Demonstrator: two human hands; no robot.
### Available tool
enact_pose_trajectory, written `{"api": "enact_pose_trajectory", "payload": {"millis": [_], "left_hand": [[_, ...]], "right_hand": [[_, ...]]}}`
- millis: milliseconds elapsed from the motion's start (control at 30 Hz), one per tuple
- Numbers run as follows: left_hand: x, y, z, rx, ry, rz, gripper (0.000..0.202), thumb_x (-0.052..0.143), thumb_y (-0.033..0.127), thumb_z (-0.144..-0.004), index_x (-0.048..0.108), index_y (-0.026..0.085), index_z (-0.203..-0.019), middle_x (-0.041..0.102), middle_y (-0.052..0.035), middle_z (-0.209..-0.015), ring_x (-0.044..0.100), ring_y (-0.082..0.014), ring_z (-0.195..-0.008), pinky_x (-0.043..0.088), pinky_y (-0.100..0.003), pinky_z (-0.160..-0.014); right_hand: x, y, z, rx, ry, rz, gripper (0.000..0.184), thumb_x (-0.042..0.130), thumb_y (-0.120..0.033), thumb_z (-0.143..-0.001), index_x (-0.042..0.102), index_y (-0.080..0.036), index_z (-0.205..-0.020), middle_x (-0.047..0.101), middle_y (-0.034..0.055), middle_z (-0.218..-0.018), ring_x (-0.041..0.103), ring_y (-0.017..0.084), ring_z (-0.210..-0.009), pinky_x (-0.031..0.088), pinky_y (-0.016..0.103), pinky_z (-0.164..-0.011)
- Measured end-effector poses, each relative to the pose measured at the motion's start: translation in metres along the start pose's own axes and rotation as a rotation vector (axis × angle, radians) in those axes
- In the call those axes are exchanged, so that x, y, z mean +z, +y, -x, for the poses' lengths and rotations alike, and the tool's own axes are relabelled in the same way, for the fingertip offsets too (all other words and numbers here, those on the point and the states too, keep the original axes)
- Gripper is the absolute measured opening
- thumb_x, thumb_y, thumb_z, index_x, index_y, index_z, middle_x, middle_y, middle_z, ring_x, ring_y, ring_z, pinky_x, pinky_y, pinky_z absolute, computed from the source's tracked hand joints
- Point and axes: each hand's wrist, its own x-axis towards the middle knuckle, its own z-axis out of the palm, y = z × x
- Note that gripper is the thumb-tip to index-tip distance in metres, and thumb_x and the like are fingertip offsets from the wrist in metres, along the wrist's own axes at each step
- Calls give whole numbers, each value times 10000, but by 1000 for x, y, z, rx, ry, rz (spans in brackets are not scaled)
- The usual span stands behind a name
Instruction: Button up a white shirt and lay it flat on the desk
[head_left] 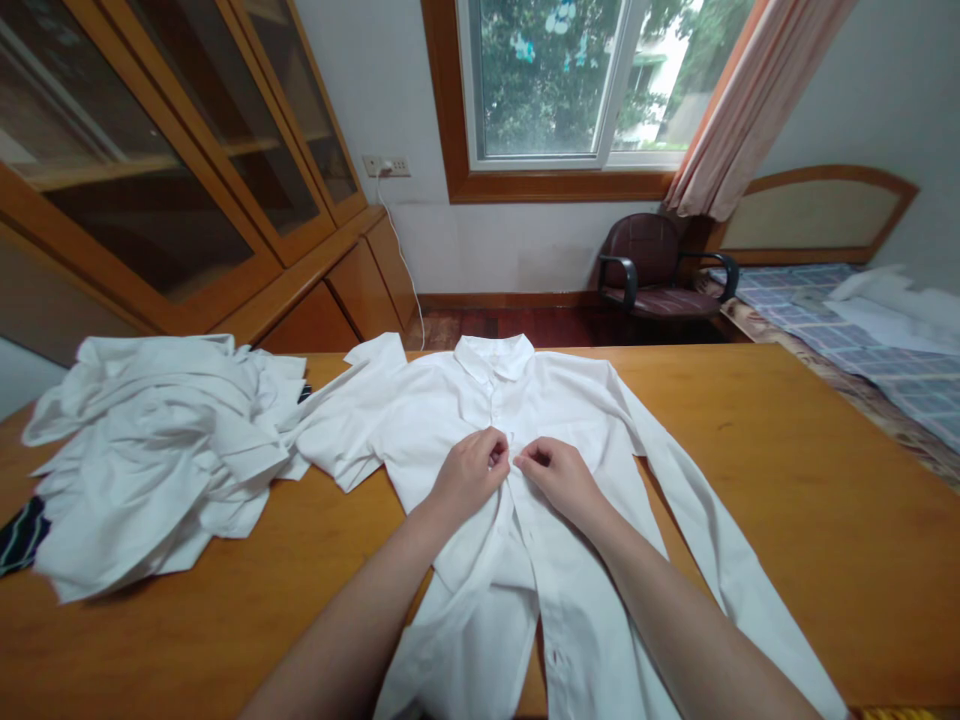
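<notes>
A white long-sleeved shirt (570,400) lies front-up on the wooden table (825,480), collar toward the window, its lower front parted. My left hand (471,472) pinches the left edge of the shirt's button placket at chest height. My right hand (559,475) pinches the opposite edge, a finger's width away. Both hands are closed on the fabric, meeting at the middle of the shirt. The right sleeve stretches down toward the table's near right edge.
A heap of crumpled white garments (157,450) lies on the table's left side, with a dark striped cloth (21,535) under it. Behind stand a wooden glass-door cabinet (172,170), a dark armchair (660,270), a bed (862,340) and a window (570,80).
</notes>
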Motion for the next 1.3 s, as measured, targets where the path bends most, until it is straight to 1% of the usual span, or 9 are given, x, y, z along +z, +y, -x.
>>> {"api": "enact_pose_trajectory", "payload": {"millis": [200, 367, 500, 733, 967, 1100, 1167, 1233, 1300], "left_hand": [[-3, 4, -3, -78, 49, 127, 72, 559, 155, -827, 514, 211, -837, 608, 19, -760, 608, -137, -697, 476, -243, -682], [-3, 3, -2, -59, 47, 113, 63, 560, 161, -844, 521, 209, -848, 622, 15, -772, 618, -141, -711, 480, -246, -692], [-3, 4, -1, -33, 31, 94, 54, 554, 165, -855, 525, 210, -845, 628, 8, -780, 622, -148, -725, 477, -252, -694], [-3, 4, 0, 13, 7, 40, 69, 557, 150, -861, 531, 211, -841, 627, 10, -771, 617, -152, -720, 469, -256, -697], [2, -2, 1, 15, -9, 76, 107, 572, 121, -849, 568, 210, -908, 651, 13, -822, 629, -142, -754, 486, -251, -735], [1, 0, 0, -8, -5, 122, 171, 580, 113, -834, 592, 210, -974, 665, 8, -860, 635, -138, -770, 489, -246, -744], [-2, 1, -1, -35, -15, 110, 137, 588, 123, -829, 604, 203, -939, 652, 8, -822, 620, -138, -740, 475, -245, -710], [-4, 2, -2, -51, -33, 66, 54, 586, 142, -836, 607, 192, -833, 623, 4, -767, 588, -141, -702, 443, -250, -666], [-6, 1, -2, -49, -65, 36, 112, 568, 151, -852, 600, 183, -750, 607, -3, -743, 568, -145, -694, 416, -258, -649]], "right_hand": [[-3, -4, 0, 15, 12, -43, 173, 634, -327, -814, 700, -181, -747, 707, 32, -735, 624, 184, -708, 458, 282, -669], [-2, -3, 1, 24, 15, -86, 182, 647, -348, -812, 722, -184, -794, 725, 34, -785, 636, 187, -743, 467, 286, -702], [-2, -4, 0, 40, 7, -83, 201, 659, -372, -807, 718, -181, -786, 723, 33, -772, 636, 188, -734, 464, 284, -690], [-1, -1, -1, 38, -10, -53, 181, 642, -345, -815, 709, -180, -777, 711, 28, -751, 634, 183, -719, 458, 277, -672], [0, 1, -2, 25, -29, -29, 180, 628, -333, -822, 704, -173, -788, 703, 30, -747, 628, 178, -716, 445, 271, -673], [-1, 0, -2, 32, -35, -23, 179, 627, -333, -822, 697, -174, -780, 705, 30, -746, 625, 178, -708, 437, 268, -662], [0, 0, -2, 30, -33, -22, 179, 626, -332, -821, 695, -175, -771, 701, 29, -741, 623, 179, -708, 434, 269, -662], [0, 2, -2, 25, -25, -21, 178, 628, -331, -819, 696, -176, -767, 699, 29, -740, 622, 180, -712, 433, 270, -665], [1, 3, -2, 23, -19, -17, 175, 631, -331, -816, 696, -177, -764, 698, 29, -740, 620, 181, -713, 434, 271, -667]]}}
